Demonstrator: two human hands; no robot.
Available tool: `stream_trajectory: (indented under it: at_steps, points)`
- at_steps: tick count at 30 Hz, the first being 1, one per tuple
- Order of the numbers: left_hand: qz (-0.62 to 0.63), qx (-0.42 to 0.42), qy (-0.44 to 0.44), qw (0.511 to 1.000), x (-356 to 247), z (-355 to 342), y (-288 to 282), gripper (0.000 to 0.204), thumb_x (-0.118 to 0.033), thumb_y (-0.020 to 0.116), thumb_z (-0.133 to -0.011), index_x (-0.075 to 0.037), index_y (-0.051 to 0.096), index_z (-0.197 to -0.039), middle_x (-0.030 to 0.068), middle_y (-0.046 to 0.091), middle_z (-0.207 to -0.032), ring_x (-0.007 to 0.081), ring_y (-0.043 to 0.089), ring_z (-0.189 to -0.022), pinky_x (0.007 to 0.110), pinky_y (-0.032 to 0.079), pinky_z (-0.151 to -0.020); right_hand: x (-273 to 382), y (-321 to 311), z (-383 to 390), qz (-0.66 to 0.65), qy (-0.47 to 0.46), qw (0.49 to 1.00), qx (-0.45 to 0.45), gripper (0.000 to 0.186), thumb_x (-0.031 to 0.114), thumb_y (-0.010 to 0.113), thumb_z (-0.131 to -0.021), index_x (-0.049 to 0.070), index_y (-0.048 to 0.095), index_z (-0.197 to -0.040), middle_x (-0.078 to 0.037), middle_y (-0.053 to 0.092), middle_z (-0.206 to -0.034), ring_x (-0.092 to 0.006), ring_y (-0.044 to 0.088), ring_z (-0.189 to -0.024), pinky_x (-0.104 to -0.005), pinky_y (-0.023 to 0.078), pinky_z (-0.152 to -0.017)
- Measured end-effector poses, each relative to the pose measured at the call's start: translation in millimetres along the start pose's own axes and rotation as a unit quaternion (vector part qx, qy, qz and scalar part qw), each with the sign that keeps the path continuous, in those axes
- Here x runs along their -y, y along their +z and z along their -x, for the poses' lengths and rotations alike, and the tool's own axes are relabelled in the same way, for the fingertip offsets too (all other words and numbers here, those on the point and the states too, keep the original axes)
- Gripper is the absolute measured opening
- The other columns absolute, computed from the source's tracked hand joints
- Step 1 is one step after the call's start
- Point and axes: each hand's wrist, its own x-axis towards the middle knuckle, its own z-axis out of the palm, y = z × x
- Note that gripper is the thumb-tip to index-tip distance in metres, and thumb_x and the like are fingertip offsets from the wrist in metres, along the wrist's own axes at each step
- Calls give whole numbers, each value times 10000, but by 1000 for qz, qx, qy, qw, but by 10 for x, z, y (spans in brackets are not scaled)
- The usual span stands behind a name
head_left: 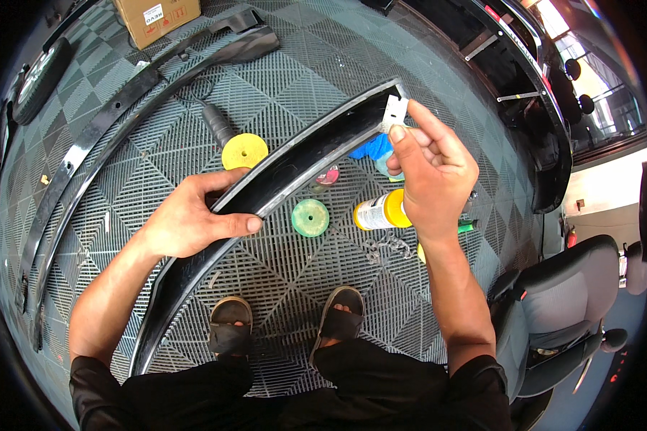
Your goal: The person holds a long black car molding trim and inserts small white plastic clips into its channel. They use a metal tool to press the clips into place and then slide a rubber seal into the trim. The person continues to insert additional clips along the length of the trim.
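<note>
My left hand (198,215) grips a long, curved black trim piece (280,165) with pale greyish edges, fingers beneath it and thumb across its near edge. At the piece's far upper end, my right hand (431,165) pinches a small whitish flat slotted blade (395,108) between thumb and index finger, against the trim. Under and beside the trim on the floor lie a yellow round pad (244,151) on a dark polisher (217,122), a green round pad (310,218), a yellow-capped bottle (381,210) and a blue cloth (366,149).
Two long dark trim strips (115,105) lie at left, near a cardboard box (158,18) and a wheel (39,82). A large black bumper-like part (525,97) stands at upper right, a car seat (553,309) at lower right. My sandalled feet stand on the grated floor (280,266).
</note>
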Motion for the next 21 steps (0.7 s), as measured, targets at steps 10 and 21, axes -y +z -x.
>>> stream_trajectory:
  at_steps: [10, 21]
  points:
    - [-8, -6, 11, 1000, -25, -16, 38, 699, -270, 841, -799, 37, 549, -1355, 95, 699, -1068, 142, 646, -968, 294, 512, -917, -88, -10, -25, -23, -16, 1000, -6, 302, 17, 694, -907, -72, 647, -1191, -82, 702, -882, -50, 614, -645, -190, 533, -573]
    - [-5, -19, 35, 999, -35, -7, 45, 715, -276, 839, -806, 43, 534, -1368, 91, 700, -1050, 129, 643, -937, 287, 516, -897, -46, 83, -15, -16, -26, 999, -17, 345, -3, 683, -902, -91, 614, -1228, -70, 693, -848, -58, 614, -635, -201, 522, -571]
